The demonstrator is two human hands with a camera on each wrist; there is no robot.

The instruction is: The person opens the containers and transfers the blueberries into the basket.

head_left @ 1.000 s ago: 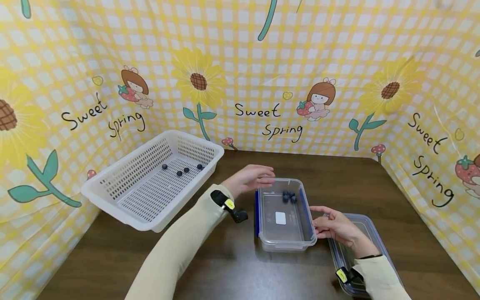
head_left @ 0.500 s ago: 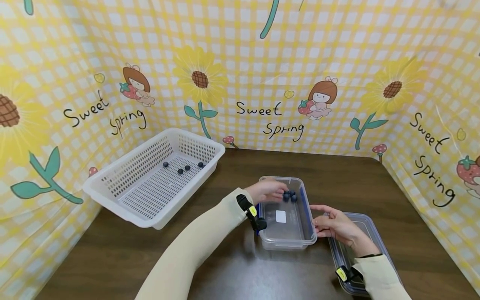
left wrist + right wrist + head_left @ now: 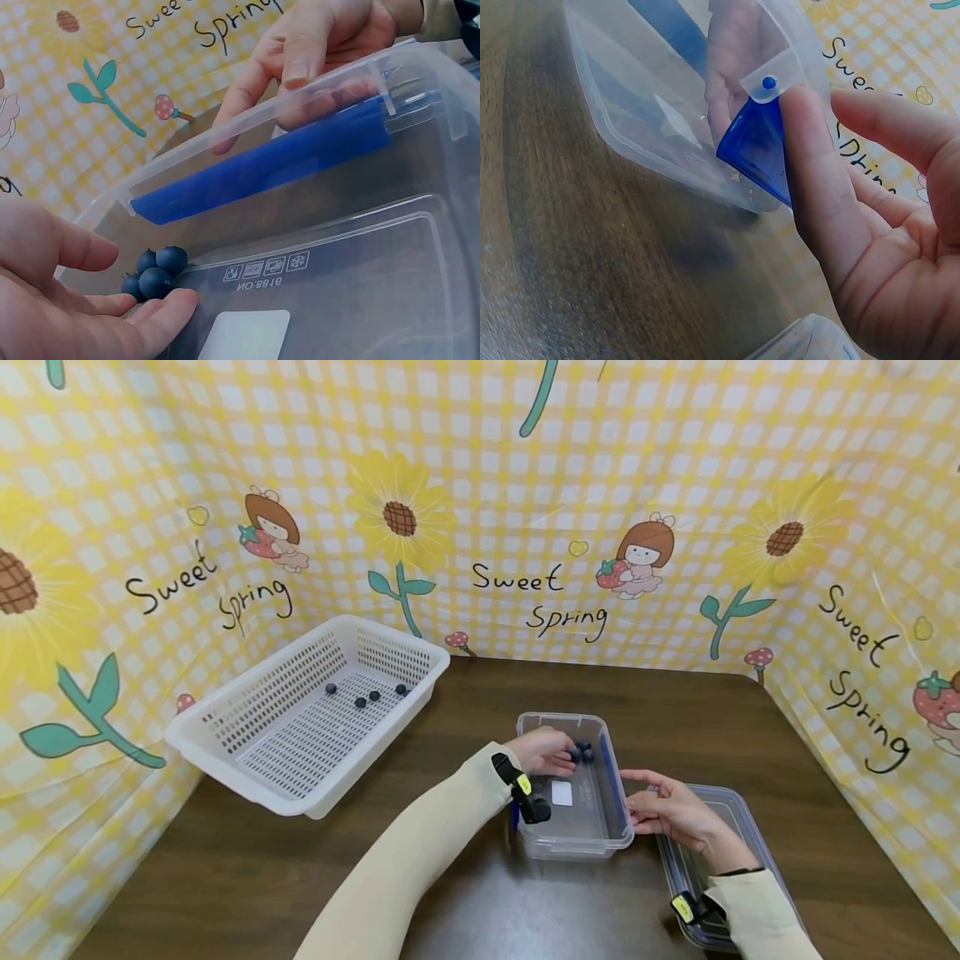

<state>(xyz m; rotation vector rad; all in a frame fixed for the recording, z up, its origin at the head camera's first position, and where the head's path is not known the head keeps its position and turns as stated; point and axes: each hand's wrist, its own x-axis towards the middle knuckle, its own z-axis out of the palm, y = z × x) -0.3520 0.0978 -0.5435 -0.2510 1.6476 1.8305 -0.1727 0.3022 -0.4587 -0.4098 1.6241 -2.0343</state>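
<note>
My left hand [image 3: 543,753] is inside a clear plastic food container [image 3: 573,843] with blue side latches. Its fingers lie loosely beside a small cluster of blueberries [image 3: 156,283], with the thumb standing apart and no berry visibly pinched in the left wrist view. Outside the container's right wall is my right hand [image 3: 671,814]. In the right wrist view, one of its fingers [image 3: 817,176] touches the blue latch [image 3: 761,150], while the others extend past it. A white label [image 3: 562,793] shows at the container's bottom.
A white slotted basket [image 3: 247,793] stands on the left of the dark wooden table [image 3: 465,893] with several blueberries [image 3: 374,696] inside. A clear lid [image 3: 738,818] lies at the right, partly beneath my right forearm. Yellow checked cloth [image 3: 502,510] encloses the back and sides.
My left hand has moved right and down from the container's left rim into it, reaching the blueberries. The right hand has stayed at the right wall.
</note>
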